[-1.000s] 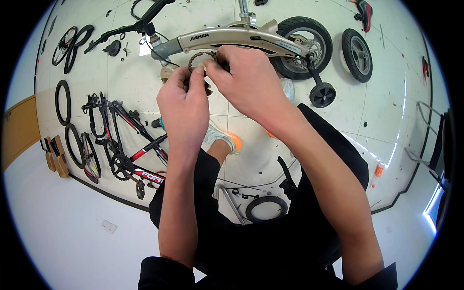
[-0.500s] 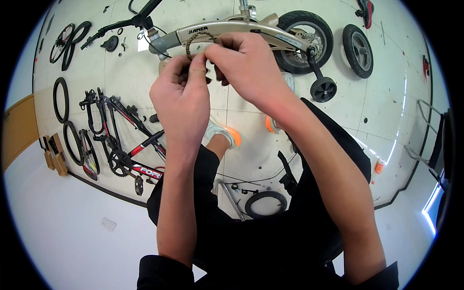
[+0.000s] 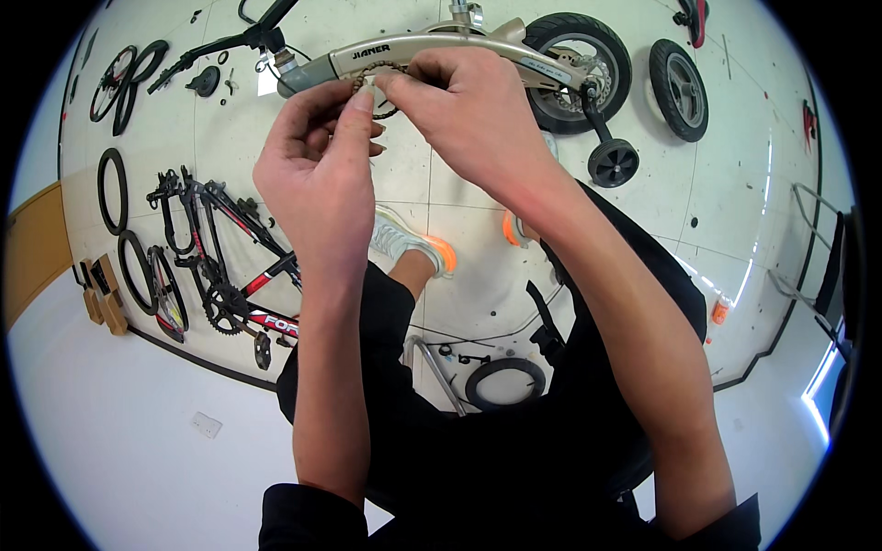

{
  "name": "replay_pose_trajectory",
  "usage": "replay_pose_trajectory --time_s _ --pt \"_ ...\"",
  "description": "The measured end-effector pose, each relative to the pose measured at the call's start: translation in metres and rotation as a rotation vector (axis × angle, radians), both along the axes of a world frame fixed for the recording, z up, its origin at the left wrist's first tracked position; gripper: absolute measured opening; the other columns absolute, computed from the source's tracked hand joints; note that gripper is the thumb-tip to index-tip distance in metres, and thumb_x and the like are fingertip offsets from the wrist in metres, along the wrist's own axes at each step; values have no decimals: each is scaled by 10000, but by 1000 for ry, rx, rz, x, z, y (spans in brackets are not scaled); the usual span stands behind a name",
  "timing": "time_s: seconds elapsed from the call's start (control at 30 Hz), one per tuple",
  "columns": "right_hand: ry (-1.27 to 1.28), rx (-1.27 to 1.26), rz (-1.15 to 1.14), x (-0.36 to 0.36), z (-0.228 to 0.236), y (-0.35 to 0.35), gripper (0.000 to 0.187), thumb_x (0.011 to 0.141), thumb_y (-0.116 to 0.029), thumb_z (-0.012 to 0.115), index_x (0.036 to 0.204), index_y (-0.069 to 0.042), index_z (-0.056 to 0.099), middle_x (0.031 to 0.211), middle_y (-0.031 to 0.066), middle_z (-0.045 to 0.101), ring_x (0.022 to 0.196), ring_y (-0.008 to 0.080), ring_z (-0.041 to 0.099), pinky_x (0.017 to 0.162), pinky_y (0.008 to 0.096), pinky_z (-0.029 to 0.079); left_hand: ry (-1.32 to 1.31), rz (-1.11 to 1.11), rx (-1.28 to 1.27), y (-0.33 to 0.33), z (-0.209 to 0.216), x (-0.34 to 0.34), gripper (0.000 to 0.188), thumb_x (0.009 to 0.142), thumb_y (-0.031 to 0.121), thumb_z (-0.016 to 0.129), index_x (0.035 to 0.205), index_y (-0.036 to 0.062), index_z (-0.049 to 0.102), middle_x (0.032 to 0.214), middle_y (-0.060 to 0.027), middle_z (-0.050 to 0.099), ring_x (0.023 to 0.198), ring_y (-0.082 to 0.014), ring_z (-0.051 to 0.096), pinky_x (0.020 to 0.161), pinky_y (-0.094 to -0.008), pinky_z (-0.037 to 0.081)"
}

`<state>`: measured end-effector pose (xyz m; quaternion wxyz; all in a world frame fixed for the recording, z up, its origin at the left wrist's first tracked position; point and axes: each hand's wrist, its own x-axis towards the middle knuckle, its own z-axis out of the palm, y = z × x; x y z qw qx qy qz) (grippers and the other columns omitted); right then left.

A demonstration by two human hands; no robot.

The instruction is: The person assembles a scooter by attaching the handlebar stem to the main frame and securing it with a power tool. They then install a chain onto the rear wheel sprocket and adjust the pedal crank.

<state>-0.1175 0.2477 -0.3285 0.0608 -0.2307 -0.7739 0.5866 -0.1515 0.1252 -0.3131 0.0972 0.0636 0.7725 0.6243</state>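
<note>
Overhead, a person seated on a white tiled floor works above a champagne-coloured child's bicycle frame lying along the floor's far edge, its black rear wheel and a small black stabiliser wheel fitted. A loose black tyred wheel lies near the far right corner. Toward the floor's left edge rests a black-and-red bicycle frame with crank and chainring, with bare black tyres beside it and a second wheel set at the far left corner. A small black tyre ring lies by the near edge, close to the person's legs.

Both hands meet over the champagne frame. The left hand is curled, thumb and forefinger pinching a dark, rusty loop of bicycle chain; the right hand is likewise closed, fingertips pinching the same loop from the other side. The chain hangs in the air between them, just in front of the frame.

The chain looks light but limp and probably greasy: it would likely sag and slip, so it seems best held link by link near the joint.

A dark printed label runs along the champagne frame's tube; a white-lettered red band marks the other frame.
</note>
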Motion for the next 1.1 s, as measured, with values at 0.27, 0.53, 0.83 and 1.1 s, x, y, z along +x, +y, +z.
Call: replay_pose_trajectory --time_s 0.27,0.53,0.83,1.1 --pt "31 -95 44 0 -4 0 299 744 -223 581 750 69 647 556 183 564 502 269 559 554 347 473 -171 11 125 -6 -1 -5 220 887 84 626 1045 -68 605 863 -84 634 729 -110 594 679 -234 491" --pt "61 -30 -17 1 5 2 297 751 -223 588 715 68 632 519 154 526 465 214 491 508 327 434 -465 -78 410 -14 -7 -12 259 877 123 648 1037 -72 593 874 -93 622 797 -150 603 717 -288 504" --pt "21 -190 60 -2 -8 -1 306 753 -223 573 731 77 631 527 153 521 480 201 493 518 317 434 -530 -40 467 -19 -9 -16 220 884 112 639 1042 -36 599 889 -65 615 806 -144 583 741 -300 494" --pt "30 -68 -20 0 1 1 318 749 -232 572 685 74 632 483 150 506 438 205 493 485 324 433 -541 -112 435 -16 -5 -13 231 880 98 640 1040 -60 589 907 -87 609 816 -157 589 760 -299 497"
